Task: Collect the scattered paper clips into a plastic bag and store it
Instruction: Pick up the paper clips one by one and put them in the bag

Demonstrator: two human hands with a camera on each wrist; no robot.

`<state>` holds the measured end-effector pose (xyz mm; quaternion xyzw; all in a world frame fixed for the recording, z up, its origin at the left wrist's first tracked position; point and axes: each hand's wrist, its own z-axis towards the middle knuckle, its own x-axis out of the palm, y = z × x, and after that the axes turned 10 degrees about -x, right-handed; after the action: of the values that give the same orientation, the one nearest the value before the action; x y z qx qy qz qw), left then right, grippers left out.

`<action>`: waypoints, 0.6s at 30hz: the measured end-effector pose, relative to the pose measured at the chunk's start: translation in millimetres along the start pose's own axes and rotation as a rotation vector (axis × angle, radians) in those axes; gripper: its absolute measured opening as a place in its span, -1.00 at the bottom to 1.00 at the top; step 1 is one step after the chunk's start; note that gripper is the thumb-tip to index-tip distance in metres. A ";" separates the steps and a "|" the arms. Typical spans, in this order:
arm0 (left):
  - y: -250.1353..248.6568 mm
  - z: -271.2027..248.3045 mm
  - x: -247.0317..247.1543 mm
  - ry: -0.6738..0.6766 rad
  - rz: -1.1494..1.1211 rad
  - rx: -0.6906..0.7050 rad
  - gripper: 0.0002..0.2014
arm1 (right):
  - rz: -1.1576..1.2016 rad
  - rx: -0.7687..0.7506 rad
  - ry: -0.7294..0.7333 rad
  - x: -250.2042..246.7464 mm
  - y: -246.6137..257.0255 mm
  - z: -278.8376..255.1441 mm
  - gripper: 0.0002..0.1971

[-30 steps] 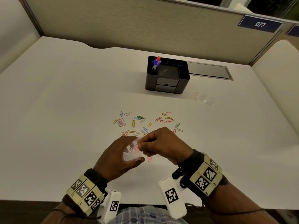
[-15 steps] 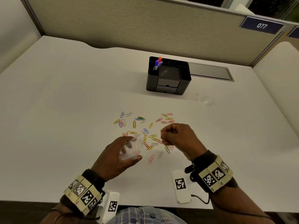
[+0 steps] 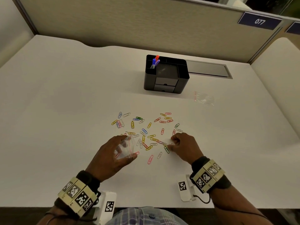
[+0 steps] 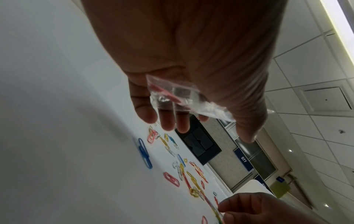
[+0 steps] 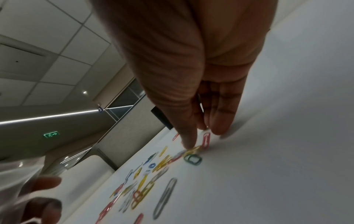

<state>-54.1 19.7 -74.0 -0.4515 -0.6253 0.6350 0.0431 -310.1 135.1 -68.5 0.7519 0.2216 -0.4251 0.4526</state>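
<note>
Your left hand (image 3: pixel 113 155) holds a small clear plastic zip bag with a red seal line (image 3: pixel 127 147) just above the white desk (image 3: pixel 65 111), thumb and fingers curled round it with the mouth facing right; the left wrist view shows a red clip or two already inside. Your right hand (image 3: pixel 183 146) is down on the desk at the right edge of the scattered coloured paper clips (image 3: pixel 146 132), its thumb and fingers drawn together at a yellow clip beside a dark green clip (image 5: pixel 193 159); the tips are touching the clips, but you cannot tell whether one is actually pinched. The clips lie spread between and beyond your two hands, red, yellow, blue, green, pink and silver, some overlapping.

Farther back, right of centre, stands a black plastic desk organiser with two small drawers (image 3: pixel 166 74), with coloured pens (image 3: pixel 155 61) upright in its far left compartment. To its right, a second clear zip bag (image 3: pixel 203 99) lies flat on the desk, well apart from the clips.
</note>
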 end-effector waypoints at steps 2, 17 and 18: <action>-1.6 0.1 0.6 0.003 0.006 -0.003 -0.36 | -0.043 -0.034 0.020 5.2 6.2 -0.1 -0.61; 0.8 0.3 -0.4 0.023 0.019 -0.031 -0.25 | -0.180 -0.228 0.000 23.8 27.8 -5.7 -0.85; 0.8 0.5 -0.4 0.025 0.016 -0.034 -0.24 | -0.201 -0.230 -0.003 23.8 27.8 -5.9 -0.86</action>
<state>-53.8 19.0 -74.6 -0.4650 -0.6318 0.6190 0.0379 -274.7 125.3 -73.4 0.6686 0.3420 -0.4412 0.4912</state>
